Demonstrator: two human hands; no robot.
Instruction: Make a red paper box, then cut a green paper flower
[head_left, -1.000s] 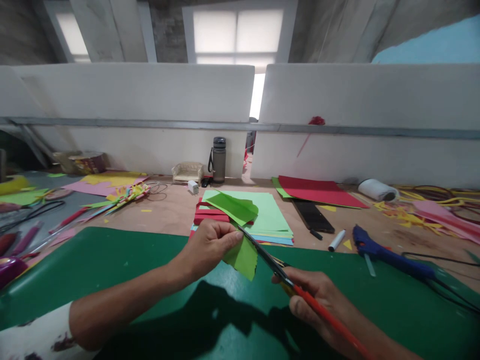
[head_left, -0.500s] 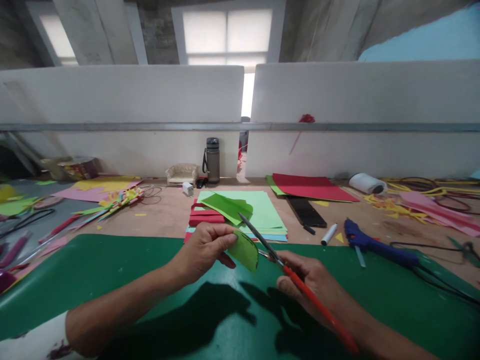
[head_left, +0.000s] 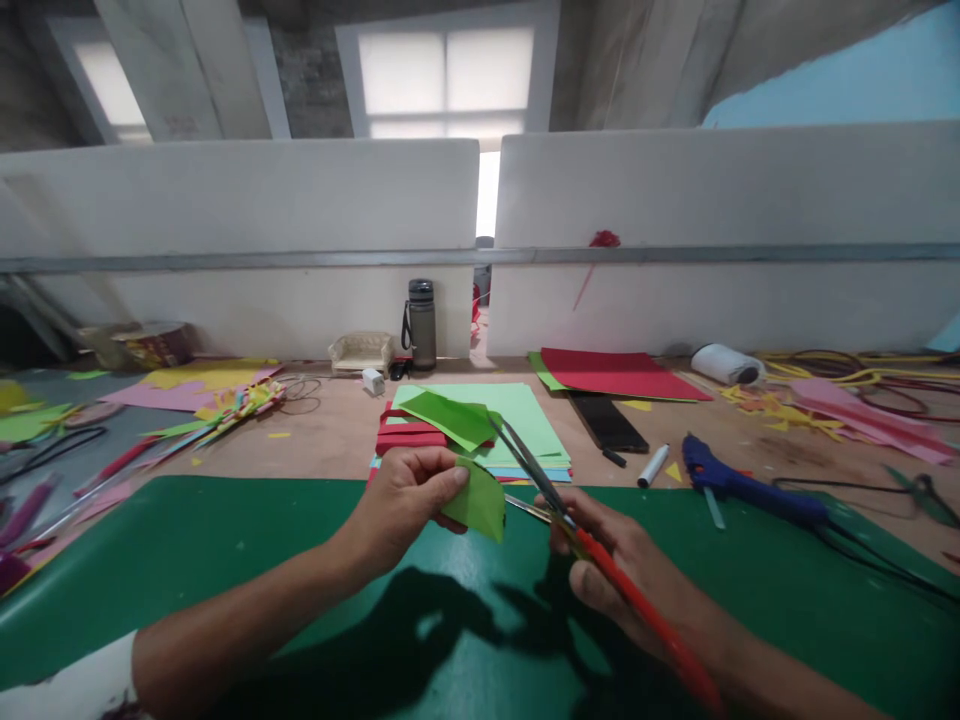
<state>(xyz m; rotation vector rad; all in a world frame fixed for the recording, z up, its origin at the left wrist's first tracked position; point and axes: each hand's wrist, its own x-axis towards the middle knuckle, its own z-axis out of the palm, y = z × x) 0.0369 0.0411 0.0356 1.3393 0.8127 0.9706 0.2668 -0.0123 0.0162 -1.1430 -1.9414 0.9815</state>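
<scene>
My left hand (head_left: 409, 495) pinches a small green paper piece (head_left: 475, 503) between thumb and fingers, held above the dark green cutting mat (head_left: 225, 540). My right hand (head_left: 622, 560) grips red-handled scissors (head_left: 570, 520). Their blades are spread apart and point up and left, just to the right of the paper piece. A stack of coloured paper sheets (head_left: 517, 425) with a loose folded green sheet (head_left: 450, 415) on top lies just beyond the mat.
A blue glue gun (head_left: 742, 485), a white marker (head_left: 652, 465) and a black phone (head_left: 606, 422) lie right of the stack. Red sheets (head_left: 619, 372), a white roll (head_left: 726, 364), a grey bottle (head_left: 421, 322) and paper scraps sit near the white partition.
The scissors pulled out of the paper piece and their blades spread apart. My left hand turned the green piece and lowered it a little. The view shifted slightly to the right.
</scene>
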